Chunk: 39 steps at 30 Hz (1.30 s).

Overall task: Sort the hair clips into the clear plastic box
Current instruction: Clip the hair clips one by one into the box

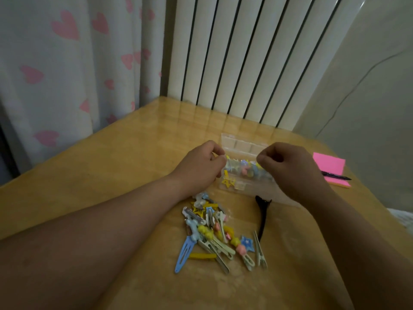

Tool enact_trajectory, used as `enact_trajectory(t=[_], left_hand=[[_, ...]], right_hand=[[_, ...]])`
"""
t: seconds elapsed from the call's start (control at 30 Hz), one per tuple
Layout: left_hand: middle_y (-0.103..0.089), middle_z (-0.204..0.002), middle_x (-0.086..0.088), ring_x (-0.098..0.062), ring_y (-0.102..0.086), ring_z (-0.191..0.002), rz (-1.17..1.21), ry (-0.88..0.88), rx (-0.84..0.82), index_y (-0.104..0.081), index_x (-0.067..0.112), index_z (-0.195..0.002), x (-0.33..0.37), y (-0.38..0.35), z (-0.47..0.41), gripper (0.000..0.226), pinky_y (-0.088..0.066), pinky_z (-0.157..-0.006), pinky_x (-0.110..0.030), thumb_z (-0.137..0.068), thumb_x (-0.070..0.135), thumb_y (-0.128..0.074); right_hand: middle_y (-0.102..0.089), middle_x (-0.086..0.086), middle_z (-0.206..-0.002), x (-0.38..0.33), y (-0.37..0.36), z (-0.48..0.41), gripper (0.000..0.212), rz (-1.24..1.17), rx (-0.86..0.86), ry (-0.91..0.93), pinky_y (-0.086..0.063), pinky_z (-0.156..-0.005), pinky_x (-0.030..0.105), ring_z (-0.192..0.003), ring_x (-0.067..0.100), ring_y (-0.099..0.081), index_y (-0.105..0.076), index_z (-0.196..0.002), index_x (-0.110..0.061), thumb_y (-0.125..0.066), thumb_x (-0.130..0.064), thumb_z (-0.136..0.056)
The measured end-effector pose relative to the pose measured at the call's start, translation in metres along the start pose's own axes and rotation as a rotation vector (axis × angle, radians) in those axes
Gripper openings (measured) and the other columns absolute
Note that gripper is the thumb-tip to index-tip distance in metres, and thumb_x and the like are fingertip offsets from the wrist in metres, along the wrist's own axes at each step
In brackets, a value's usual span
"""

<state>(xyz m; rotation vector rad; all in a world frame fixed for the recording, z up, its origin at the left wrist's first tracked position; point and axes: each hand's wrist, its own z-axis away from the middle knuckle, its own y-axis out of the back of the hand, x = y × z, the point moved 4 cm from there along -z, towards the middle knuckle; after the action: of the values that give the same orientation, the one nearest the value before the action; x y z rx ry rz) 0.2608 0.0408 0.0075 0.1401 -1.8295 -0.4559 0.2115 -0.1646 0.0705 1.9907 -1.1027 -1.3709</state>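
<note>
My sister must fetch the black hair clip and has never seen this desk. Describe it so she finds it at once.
On the wooden table before the white radiator sits a clear plastic box. Just on the near side of it, right of the pile of colourful clips, lies the black hair clip. It alone is black; its neighbours are pale or bright.

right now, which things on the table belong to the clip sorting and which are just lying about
In the job: clear plastic box, hair clips already inside it, loose pile of hair clips, black hair clip, left hand, right hand.
Lying about: pink sticky-note pad, black pen.
</note>
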Motion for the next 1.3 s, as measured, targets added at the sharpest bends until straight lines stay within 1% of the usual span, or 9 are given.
enact_trajectory(t=[0.13, 0.27, 0.43, 0.53, 0.7, 0.77, 0.93, 1.1, 1.3], left_hand=[[-0.074, -0.075, 0.001, -0.016, -0.069, -0.072, 0.0, -0.011, 0.007, -0.063, 0.022, -0.113, 0.0, -0.001, -0.001, 0.014, -0.06, -0.083, -0.05, -0.104, 0.031, -0.057], [-0.072, -0.07, 0.003, -0.014, -0.066, -0.066, 0.022, -0.01, 0.007, -0.063, 0.021, -0.11, -0.002, -0.001, -0.002, 0.011, -0.059, -0.08, -0.049, -0.103, 0.028, -0.059], [-0.068, -0.062, 0.008, -0.009, -0.062, -0.06, 0.039, -0.015, 0.012, -0.063, 0.017, -0.11, -0.003, -0.002, -0.003, 0.009, -0.055, -0.072, -0.038, -0.104, 0.023, -0.058], [-0.069, -0.063, 0.008, -0.008, -0.063, -0.061, 0.037, -0.018, 0.009, -0.063, 0.017, -0.111, -0.003, -0.002, -0.003, 0.01, -0.055, -0.072, -0.038, -0.105, 0.023, -0.058], [-0.069, -0.064, 0.008, -0.008, -0.064, -0.061, 0.038, -0.018, 0.009, -0.062, 0.02, -0.112, -0.004, -0.002, -0.003, 0.01, -0.055, -0.073, -0.038, -0.104, 0.025, -0.058], [-0.069, -0.065, 0.007, -0.008, -0.064, -0.062, 0.034, -0.022, 0.01, -0.061, 0.022, -0.113, -0.003, -0.001, -0.003, 0.01, -0.056, -0.074, -0.038, -0.105, 0.026, -0.058], [-0.068, -0.07, -0.006, -0.013, -0.064, -0.064, 0.016, -0.041, 0.007, -0.061, 0.028, -0.114, -0.002, 0.0, -0.003, 0.01, -0.057, -0.075, -0.045, -0.104, 0.03, -0.06], [-0.066, -0.068, 0.0, -0.02, -0.066, -0.068, -0.03, -0.064, 0.004, -0.061, 0.031, -0.111, -0.003, -0.001, -0.005, 0.013, -0.055, -0.075, -0.048, -0.1, 0.035, -0.067], [-0.067, -0.071, 0.001, -0.025, -0.069, -0.076, -0.033, -0.052, -0.002, -0.062, 0.03, -0.114, -0.003, -0.002, -0.004, 0.014, -0.055, -0.077, -0.048, -0.101, 0.033, -0.067]], right_hand=[[-0.074, -0.013, -0.086, -0.024, -0.018, 0.039, 0.008, -0.028, -0.271, 0.057, -0.051, -0.069, 0.021, -0.078, -0.002, -0.066, -0.077, -0.094, -0.032, -0.071, -0.033, -0.098], [-0.075, -0.015, -0.094, -0.03, -0.039, 0.051, 0.012, 0.078, -0.439, 0.095, -0.061, -0.078, 0.033, -0.084, 0.001, -0.069, -0.078, -0.102, -0.032, -0.069, -0.039, -0.098], [-0.075, -0.014, -0.088, -0.029, -0.049, 0.055, 0.013, 0.081, -0.42, 0.108, -0.062, -0.077, 0.037, -0.079, 0.003, -0.07, -0.077, -0.095, -0.03, -0.074, -0.043, -0.094], [-0.074, -0.014, -0.088, -0.031, -0.048, 0.055, 0.009, 0.127, -0.431, 0.111, -0.061, -0.078, 0.037, -0.08, 0.004, -0.069, -0.077, -0.095, -0.03, -0.073, -0.039, -0.094], [-0.069, -0.009, -0.093, -0.044, -0.043, 0.062, 0.018, 0.499, -0.4, 0.263, -0.058, -0.076, 0.037, -0.088, 0.016, -0.065, -0.068, -0.104, -0.032, -0.057, -0.046, -0.098], [-0.069, -0.005, -0.092, -0.049, -0.043, 0.065, 0.018, 0.557, -0.375, 0.319, -0.057, -0.074, 0.038, -0.087, 0.021, -0.066, -0.064, -0.103, -0.03, -0.053, -0.045, -0.1], [-0.069, -0.006, -0.096, -0.048, -0.043, 0.064, 0.012, 0.485, -0.419, 0.299, -0.057, -0.075, 0.038, -0.088, 0.02, -0.065, -0.06, -0.108, -0.033, -0.053, -0.04, -0.101], [-0.068, -0.007, -0.1, -0.046, -0.045, 0.064, 0.016, 0.435, -0.436, 0.289, -0.054, -0.077, 0.037, -0.092, 0.02, -0.064, -0.058, -0.113, -0.032, -0.054, -0.045, -0.104], [-0.069, -0.004, -0.11, -0.044, -0.041, 0.062, 0.021, 0.422, -0.486, 0.264, -0.056, -0.082, 0.038, -0.098, 0.021, -0.065, -0.064, -0.122, -0.03, -0.055, -0.036, -0.104]])
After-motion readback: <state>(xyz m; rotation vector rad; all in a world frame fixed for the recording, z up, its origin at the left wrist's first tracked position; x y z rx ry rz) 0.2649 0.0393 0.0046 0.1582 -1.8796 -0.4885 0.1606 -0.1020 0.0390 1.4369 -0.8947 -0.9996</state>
